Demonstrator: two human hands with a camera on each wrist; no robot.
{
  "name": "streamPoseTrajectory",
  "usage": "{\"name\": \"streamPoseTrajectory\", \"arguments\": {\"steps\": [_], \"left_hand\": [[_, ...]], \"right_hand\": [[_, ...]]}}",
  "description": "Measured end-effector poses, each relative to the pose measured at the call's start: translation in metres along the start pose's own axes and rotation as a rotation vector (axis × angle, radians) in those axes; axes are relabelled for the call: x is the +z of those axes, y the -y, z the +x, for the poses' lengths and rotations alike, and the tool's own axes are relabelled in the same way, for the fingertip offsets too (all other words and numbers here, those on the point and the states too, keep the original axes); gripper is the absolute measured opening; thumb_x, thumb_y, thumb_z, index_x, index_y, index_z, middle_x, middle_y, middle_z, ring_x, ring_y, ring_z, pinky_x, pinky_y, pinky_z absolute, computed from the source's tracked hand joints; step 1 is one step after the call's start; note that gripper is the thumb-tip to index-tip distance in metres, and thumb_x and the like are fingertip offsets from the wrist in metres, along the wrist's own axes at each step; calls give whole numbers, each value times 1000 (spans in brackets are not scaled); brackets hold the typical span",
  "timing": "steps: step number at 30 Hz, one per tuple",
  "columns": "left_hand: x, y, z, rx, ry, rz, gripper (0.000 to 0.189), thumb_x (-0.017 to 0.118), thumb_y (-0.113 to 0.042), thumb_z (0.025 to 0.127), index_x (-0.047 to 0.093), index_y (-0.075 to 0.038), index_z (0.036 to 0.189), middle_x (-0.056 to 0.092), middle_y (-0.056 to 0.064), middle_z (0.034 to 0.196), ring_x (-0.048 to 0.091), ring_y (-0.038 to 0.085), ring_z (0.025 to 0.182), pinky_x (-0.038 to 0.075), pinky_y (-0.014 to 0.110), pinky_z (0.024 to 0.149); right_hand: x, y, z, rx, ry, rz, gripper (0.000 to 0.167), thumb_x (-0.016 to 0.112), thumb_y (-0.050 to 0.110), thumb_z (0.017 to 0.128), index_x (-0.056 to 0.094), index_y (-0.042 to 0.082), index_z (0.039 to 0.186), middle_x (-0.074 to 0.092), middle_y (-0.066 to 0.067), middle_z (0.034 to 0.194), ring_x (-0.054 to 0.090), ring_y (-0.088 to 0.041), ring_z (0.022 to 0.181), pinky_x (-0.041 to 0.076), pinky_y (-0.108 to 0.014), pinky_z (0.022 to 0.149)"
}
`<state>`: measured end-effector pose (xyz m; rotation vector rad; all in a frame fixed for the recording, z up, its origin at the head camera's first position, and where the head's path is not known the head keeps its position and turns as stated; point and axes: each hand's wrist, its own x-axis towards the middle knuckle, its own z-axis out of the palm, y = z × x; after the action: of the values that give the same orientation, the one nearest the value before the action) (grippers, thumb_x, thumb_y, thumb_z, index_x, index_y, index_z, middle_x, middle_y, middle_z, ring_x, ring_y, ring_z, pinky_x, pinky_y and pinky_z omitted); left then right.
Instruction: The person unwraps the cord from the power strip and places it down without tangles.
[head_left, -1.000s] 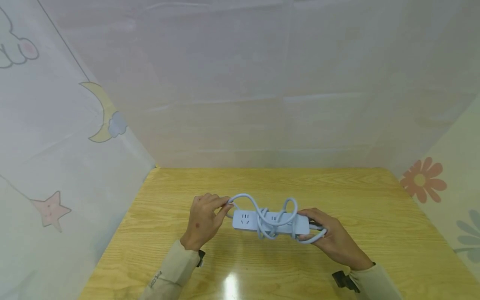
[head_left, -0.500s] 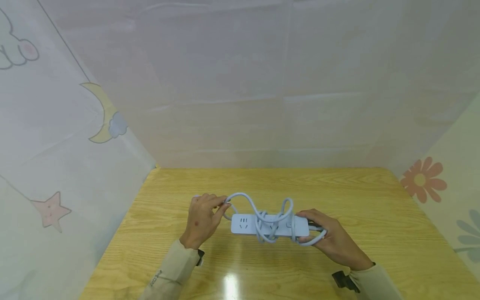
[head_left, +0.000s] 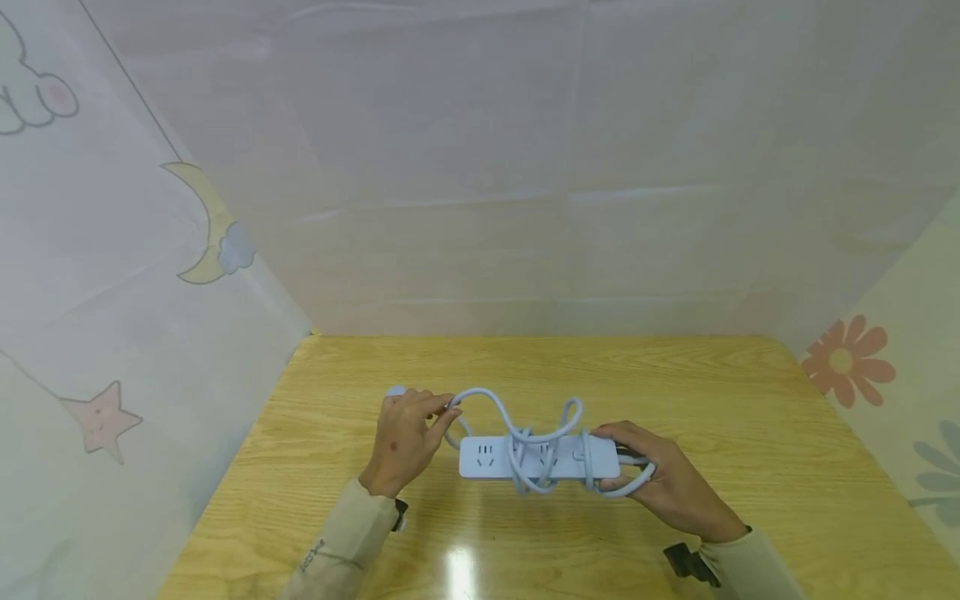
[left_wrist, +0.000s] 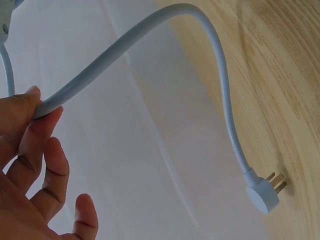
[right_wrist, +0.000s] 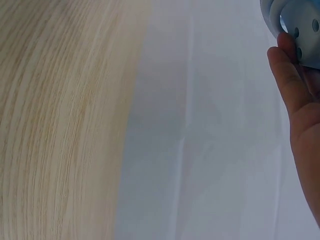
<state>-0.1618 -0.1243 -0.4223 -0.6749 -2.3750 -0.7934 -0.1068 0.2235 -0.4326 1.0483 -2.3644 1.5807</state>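
Observation:
A white power strip with its own cord looped around the middle is held level above the table. My right hand grips the strip's right end, where a cord loop also passes by the palm. In the right wrist view, that hand's fingers lie against the strip's underside. Thumb and index finger of my left hand pinch the cord left of the strip. The left wrist view shows the cord arching from the pinch to a plug with metal prongs, hanging free.
Below the hands lies a wood-grain table. Pale sheet walls with printed cartoon shapes stand behind it and on both sides. A bright light reflection shows near the table's front.
The strip has dropped slightly and levelled out, its left end lower. My left hand has shifted a little left with the cord, and the plug now peeks out behind it.

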Motion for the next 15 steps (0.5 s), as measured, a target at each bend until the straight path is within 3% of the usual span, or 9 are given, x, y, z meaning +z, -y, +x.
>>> {"name": "streamPoseTrajectory", "arguments": {"steps": [15], "left_hand": [[1,3,-2,-45,69,65,17,82,-18,82,79,-11,98,73,-4,77,57,15,68,42,44,73]], "right_hand": [[-1,0,-2,17,4,18,57,73,-9,84,55,5,137,60,-6,129,62,-15,114,55,-31,88]]}}
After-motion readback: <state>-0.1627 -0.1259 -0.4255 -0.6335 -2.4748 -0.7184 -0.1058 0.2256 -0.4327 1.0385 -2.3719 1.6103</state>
